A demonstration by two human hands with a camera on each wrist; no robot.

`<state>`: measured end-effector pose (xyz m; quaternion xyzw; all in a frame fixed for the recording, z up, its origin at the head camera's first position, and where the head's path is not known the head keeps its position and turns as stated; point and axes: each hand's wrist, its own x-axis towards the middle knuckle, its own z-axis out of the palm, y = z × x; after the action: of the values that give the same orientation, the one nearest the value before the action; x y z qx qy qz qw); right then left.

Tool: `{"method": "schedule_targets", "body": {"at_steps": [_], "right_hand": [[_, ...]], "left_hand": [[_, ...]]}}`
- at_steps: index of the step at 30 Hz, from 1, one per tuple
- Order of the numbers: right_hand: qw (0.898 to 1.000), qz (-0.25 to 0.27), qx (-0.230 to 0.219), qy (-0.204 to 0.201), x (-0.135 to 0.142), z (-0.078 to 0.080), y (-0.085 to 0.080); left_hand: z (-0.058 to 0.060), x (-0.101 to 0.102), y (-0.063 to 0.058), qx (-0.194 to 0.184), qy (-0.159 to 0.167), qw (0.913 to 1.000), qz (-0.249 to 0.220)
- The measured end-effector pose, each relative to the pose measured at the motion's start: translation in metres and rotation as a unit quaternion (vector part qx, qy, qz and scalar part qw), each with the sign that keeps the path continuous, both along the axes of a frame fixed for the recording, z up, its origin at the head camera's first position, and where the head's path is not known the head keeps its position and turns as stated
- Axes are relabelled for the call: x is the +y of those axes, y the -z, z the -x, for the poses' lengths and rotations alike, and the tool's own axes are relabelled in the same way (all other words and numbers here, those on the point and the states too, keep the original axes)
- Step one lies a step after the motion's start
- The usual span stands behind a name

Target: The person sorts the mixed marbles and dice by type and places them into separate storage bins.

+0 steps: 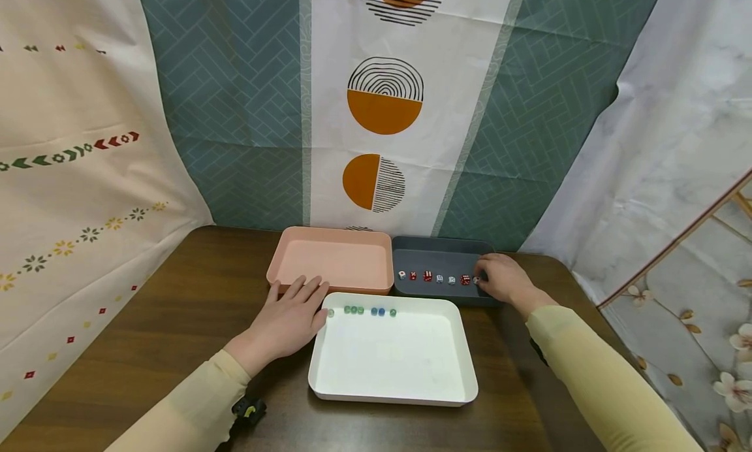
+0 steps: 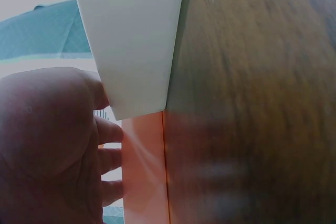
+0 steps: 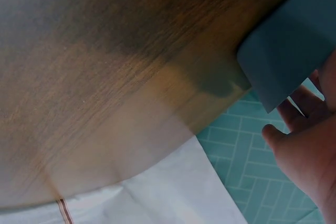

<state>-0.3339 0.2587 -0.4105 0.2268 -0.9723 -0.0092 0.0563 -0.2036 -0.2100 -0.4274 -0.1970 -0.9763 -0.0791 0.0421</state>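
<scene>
My right hand (image 1: 506,279) reaches into the dark grey tray (image 1: 443,245), its thumb and fingertips pinching a small white die (image 1: 476,280) at the right end of a row. Several red and white dice (image 1: 427,276) lie spaced out to its left. My left hand (image 1: 289,321) is spread, palm down, at the corner where the pink tray (image 1: 331,236) meets the white tray (image 1: 393,367). Its fingers reach the pink tray's front rim and its thumb touches the white tray's left edge. Neither wrist view shows the dice.
Along the white tray's far side lie several small round green pieces (image 1: 354,310) and two blue pieces (image 1: 378,312). The trays stand close together on a dark wooden table (image 1: 194,308). A patterned cloth (image 1: 384,177) hangs behind, with more cloth at both sides.
</scene>
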Motion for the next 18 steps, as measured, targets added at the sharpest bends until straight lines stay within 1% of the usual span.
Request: {"method": "schedule_targets", "body": {"at_steps": [10,18], "right_hand": [[1.0,-0.004,0.007,0.003,0.0,-0.002,-0.004],[1.0,-0.009,0.028,-0.008,-0.001,-0.014,-0.01]], "left_hand": [[0.0,0.001,-0.001,-0.004,0.001,1.0,-0.001],[0.0,0.0,-0.001,-0.008,0.001,1.0,0.0]]}}
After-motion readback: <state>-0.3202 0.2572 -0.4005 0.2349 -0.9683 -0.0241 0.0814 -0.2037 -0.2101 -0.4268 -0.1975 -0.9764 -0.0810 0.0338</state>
